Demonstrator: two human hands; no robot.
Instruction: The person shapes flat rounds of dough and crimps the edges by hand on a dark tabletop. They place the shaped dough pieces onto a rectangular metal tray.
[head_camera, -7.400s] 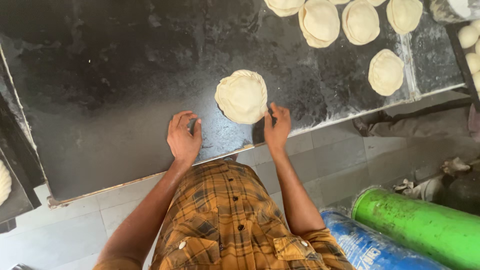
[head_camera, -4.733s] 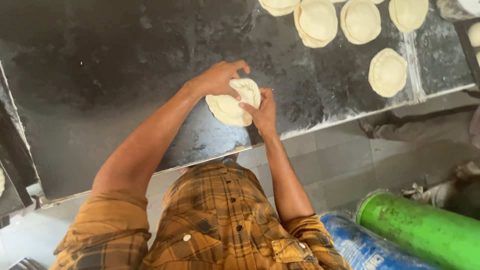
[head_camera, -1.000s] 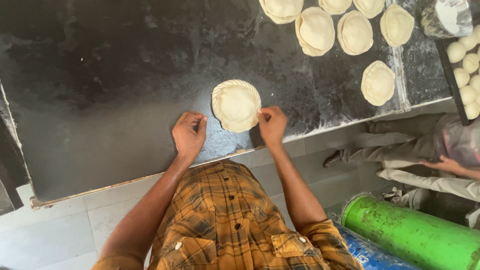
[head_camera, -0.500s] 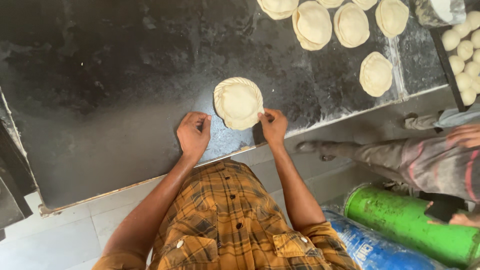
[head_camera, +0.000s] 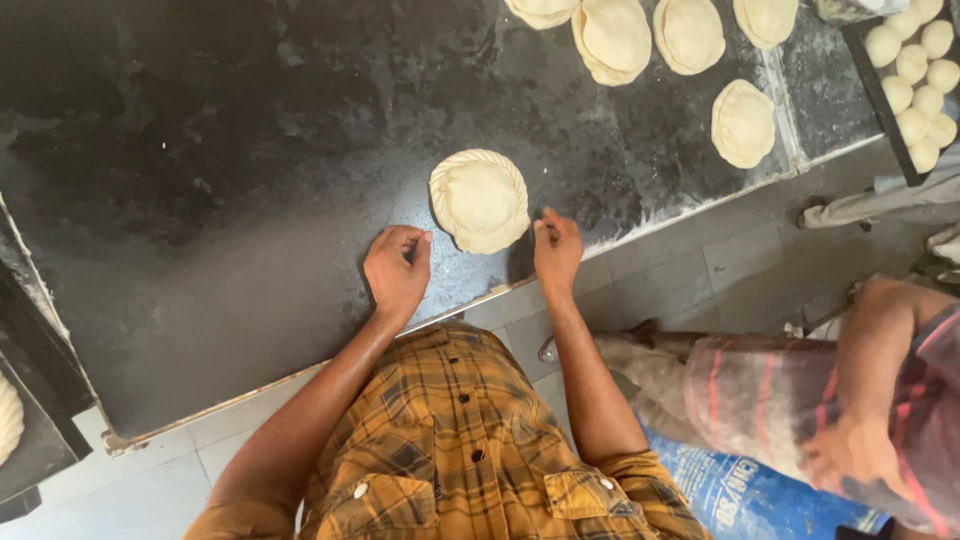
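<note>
Dough disc (head_camera: 480, 199) nr table edge (head_camera: 640, 222), hands flanking.

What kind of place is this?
Likely a bakery or flatbread kitchen: a flour-dusted dark worktop, shaped dough discs laid out, a tray of dough balls, and one disc between both hands.

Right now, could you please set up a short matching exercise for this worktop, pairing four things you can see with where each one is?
Things:
1. Left hand
2. Right hand
3. Pleated dough disc
4. Dough balls

Places:
A. On a tray at the far right edge
B. On the black worktop, between the two hands
C. Resting on the worktop just left of the disc
D. At the disc's right side, near the worktop's front edge

Pairs: 1-C, 2-D, 3-B, 4-A
</note>
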